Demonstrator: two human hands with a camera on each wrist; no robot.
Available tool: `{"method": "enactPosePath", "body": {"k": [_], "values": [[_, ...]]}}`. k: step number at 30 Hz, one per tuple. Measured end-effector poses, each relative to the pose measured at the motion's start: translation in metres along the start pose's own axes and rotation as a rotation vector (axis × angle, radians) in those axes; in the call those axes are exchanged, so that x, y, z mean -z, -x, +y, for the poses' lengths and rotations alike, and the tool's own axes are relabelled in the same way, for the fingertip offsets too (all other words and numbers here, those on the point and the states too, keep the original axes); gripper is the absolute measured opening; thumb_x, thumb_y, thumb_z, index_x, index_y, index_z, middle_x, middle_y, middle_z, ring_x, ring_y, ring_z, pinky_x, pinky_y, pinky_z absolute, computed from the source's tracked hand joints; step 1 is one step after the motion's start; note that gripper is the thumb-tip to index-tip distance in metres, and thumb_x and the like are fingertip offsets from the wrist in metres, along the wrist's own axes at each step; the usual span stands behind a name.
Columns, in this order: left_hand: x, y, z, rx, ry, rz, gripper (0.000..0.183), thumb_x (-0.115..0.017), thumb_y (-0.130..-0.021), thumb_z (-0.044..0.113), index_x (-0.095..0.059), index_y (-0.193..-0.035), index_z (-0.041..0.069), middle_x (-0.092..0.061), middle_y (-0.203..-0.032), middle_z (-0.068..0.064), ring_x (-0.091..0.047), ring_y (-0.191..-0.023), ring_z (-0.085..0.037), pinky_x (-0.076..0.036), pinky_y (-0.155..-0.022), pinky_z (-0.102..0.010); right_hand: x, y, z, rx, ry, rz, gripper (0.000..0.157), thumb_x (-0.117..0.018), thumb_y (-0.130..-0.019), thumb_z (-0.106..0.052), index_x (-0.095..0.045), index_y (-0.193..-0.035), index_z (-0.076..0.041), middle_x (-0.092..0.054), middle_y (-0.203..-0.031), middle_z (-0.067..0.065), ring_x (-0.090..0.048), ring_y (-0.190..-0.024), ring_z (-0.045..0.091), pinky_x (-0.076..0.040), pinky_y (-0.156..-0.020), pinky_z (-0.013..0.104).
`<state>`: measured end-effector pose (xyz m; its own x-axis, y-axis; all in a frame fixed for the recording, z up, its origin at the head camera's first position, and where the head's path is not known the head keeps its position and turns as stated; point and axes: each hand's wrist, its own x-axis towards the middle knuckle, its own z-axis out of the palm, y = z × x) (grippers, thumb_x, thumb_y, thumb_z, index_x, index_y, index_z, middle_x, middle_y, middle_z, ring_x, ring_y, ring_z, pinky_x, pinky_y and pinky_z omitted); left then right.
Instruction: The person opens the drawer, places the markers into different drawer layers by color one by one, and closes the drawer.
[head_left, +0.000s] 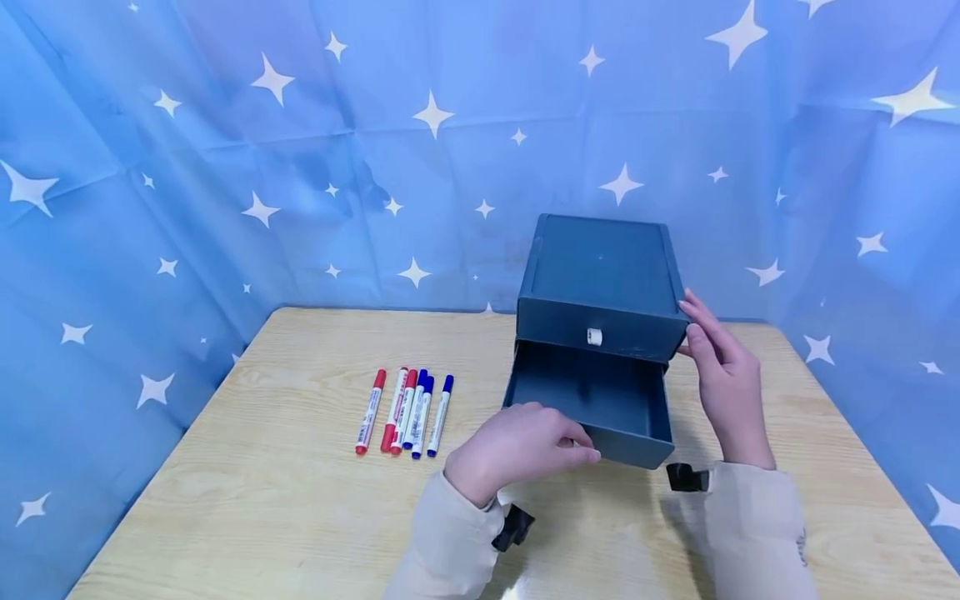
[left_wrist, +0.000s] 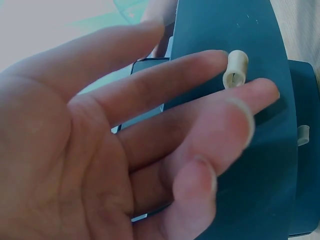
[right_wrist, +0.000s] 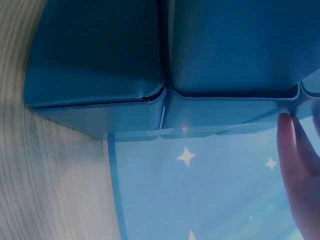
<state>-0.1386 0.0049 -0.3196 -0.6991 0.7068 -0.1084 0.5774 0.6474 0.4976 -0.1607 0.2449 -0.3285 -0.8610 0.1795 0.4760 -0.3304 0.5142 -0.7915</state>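
A dark blue drawer unit stands on the table with a drawer below the top one pulled out; its visible inside holds nothing. My left hand is at that drawer's front. In the left wrist view, the extended index and middle fingers lie on either side of the white loop handle, the thumb apart from it. Resting against the unit's right front edge, my right hand has its fingers fairly straight. In the right wrist view, a fingertip touches the unit's side wall.
Left of the unit, several red-capped and blue-capped markers lie in a loose group on the wooden table. Another drawer front with a white loop shows in the left wrist view. A blue star-patterned curtain hangs behind the table.
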Motion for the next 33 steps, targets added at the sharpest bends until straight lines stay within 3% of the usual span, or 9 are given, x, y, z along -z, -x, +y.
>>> {"method": "enactPosePath", "body": {"k": [5,9,12,16,20,26,33], "values": [[-0.004,0.001,-0.001,-0.001,0.014,-0.005,0.026,-0.049,-0.088,0.045,-0.068,-0.097,0.03,-0.06,-0.082,0.02,-0.049,-0.065,0.002,-0.04,-0.058,-0.017,-0.002,0.004,0.003,-0.01,0.002,0.007,0.035,-0.041,-0.095,-0.027,-0.048,-0.13,-0.024,-0.038,-0.137,-0.009,-0.054,-0.095,-0.001,-0.04,-0.079,0.013],[-0.003,0.001,-0.003,0.014,0.07,-0.017,0.028,-0.047,-0.089,0.046,-0.067,-0.099,0.031,-0.059,-0.071,0.018,-0.051,-0.054,0.0,-0.041,-0.058,-0.018,-0.001,0.002,0.005,-0.026,0.011,0.003,0.035,-0.04,-0.095,-0.027,-0.047,-0.13,-0.026,-0.037,-0.137,-0.011,-0.055,-0.089,-0.001,-0.039,-0.079,0.013],[0.003,0.003,-0.009,0.016,0.152,-0.024,0.027,-0.046,-0.089,0.046,-0.068,-0.089,0.029,-0.055,-0.06,0.013,-0.051,-0.045,-0.005,-0.042,-0.053,-0.021,0.0,0.0,0.008,-0.036,0.015,-0.004,0.035,-0.04,-0.095,-0.028,-0.046,-0.13,-0.028,-0.036,-0.138,-0.012,-0.056,-0.089,-0.001,-0.038,-0.082,0.015],[0.013,0.008,-0.021,0.005,0.242,-0.02,0.034,-0.045,-0.09,0.047,-0.062,-0.072,0.022,-0.053,-0.057,0.007,-0.053,-0.047,-0.011,-0.042,-0.051,-0.024,-0.001,-0.001,0.008,-0.035,0.006,-0.003,0.035,-0.04,-0.095,-0.028,-0.046,-0.13,-0.028,-0.036,-0.138,-0.012,-0.056,-0.089,-0.001,-0.038,-0.084,0.016],[0.019,0.014,-0.037,0.0,0.336,0.001,0.039,-0.046,-0.088,0.05,-0.053,-0.069,0.017,-0.047,-0.051,0.002,-0.051,-0.046,-0.017,-0.04,-0.048,-0.027,-0.002,-0.002,0.004,-0.028,0.0,0.006,0.035,-0.041,-0.095,-0.028,-0.047,-0.129,-0.027,-0.037,-0.137,-0.011,-0.056,-0.088,0.0,-0.038,-0.081,0.015],[0.025,0.02,-0.061,0.022,0.443,0.09,0.042,-0.047,-0.086,0.053,-0.049,-0.07,0.014,-0.042,-0.05,-0.004,-0.046,-0.038,-0.021,-0.038,-0.041,-0.03,-0.003,-0.001,0.003,-0.03,-0.003,0.005,0.035,-0.041,-0.095,-0.028,-0.048,-0.129,-0.026,-0.038,-0.137,-0.01,-0.055,-0.089,0.0,-0.038,-0.079,0.014],[0.029,0.027,-0.102,0.175,0.595,0.227,0.047,-0.048,-0.085,0.053,-0.046,-0.069,0.009,-0.034,-0.048,-0.003,-0.03,-0.036,-0.018,-0.027,-0.037,-0.028,-0.003,-0.003,0.004,-0.04,-0.005,0.014,0.034,-0.041,-0.095,-0.028,-0.048,-0.128,-0.028,-0.038,-0.136,-0.012,-0.056,-0.088,0.0,-0.039,-0.081,0.016]]}}
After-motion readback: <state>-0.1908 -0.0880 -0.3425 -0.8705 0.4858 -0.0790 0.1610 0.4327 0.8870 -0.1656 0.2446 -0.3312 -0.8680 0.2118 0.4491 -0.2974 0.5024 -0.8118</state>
